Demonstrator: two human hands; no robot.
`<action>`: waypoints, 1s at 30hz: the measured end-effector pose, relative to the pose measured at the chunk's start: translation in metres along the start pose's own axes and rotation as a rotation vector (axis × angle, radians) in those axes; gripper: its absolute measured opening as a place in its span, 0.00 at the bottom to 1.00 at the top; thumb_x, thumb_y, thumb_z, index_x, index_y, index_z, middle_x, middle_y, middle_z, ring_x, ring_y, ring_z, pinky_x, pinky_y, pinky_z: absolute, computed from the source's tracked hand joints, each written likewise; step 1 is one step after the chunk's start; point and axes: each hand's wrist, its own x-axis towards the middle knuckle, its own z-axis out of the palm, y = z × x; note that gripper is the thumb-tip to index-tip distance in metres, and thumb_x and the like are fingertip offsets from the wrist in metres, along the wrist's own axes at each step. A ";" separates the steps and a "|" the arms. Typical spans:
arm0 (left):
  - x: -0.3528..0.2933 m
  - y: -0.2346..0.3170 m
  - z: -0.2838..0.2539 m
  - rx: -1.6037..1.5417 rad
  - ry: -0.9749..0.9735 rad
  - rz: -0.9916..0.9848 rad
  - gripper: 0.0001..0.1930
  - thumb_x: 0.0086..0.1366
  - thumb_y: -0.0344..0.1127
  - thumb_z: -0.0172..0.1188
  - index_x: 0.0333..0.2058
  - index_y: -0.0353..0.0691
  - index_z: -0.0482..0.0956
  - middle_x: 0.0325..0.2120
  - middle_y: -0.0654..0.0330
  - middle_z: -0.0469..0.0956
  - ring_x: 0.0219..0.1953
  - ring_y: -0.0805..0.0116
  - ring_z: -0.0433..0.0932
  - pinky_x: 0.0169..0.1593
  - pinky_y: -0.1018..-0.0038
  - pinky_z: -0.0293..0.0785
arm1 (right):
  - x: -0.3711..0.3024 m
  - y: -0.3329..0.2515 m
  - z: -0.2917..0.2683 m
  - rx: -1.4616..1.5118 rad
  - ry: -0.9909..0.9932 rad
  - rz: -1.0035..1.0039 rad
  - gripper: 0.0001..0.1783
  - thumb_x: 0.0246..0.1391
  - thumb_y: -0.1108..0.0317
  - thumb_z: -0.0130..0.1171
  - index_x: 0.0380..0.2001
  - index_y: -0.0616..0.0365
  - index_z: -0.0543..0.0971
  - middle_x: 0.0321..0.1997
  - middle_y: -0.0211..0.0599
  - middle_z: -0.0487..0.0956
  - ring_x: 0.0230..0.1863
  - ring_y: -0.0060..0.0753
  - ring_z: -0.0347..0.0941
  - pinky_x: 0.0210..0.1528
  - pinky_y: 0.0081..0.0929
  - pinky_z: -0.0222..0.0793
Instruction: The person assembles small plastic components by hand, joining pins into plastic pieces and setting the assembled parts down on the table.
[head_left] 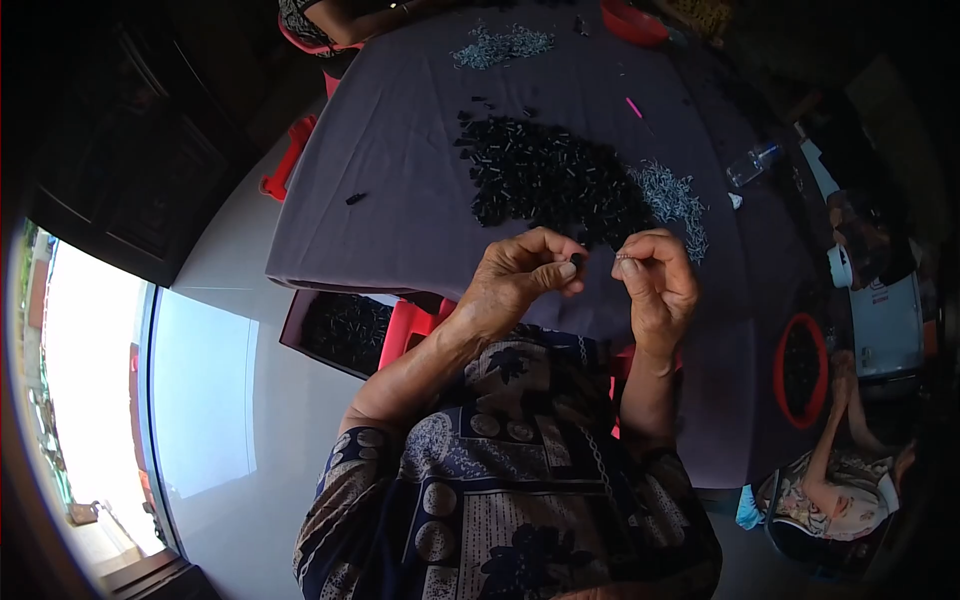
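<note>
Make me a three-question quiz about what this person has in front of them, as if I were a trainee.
1. What does the left hand pinch?
A) a red basin
B) a small black piece
C) a clear bottle

2. True or false: the black pile lies to the right of the nearer pale pile.

3. Fill in the colour: the thin stick on the tablecloth is ____.

Key:
1. B.
2. False: the black pile lies to the left of the nearer pale pile.
3. Pink.
</note>
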 end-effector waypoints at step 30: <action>-0.002 -0.033 0.034 0.151 0.048 0.283 0.07 0.48 0.22 0.52 0.28 0.35 0.65 0.21 0.67 0.64 0.24 0.85 0.62 0.27 0.90 0.60 | -0.026 0.000 -0.008 0.012 0.033 0.050 0.05 0.40 0.82 0.45 0.26 0.65 0.66 0.28 0.33 0.64 0.27 0.15 0.60 0.29 0.09 0.58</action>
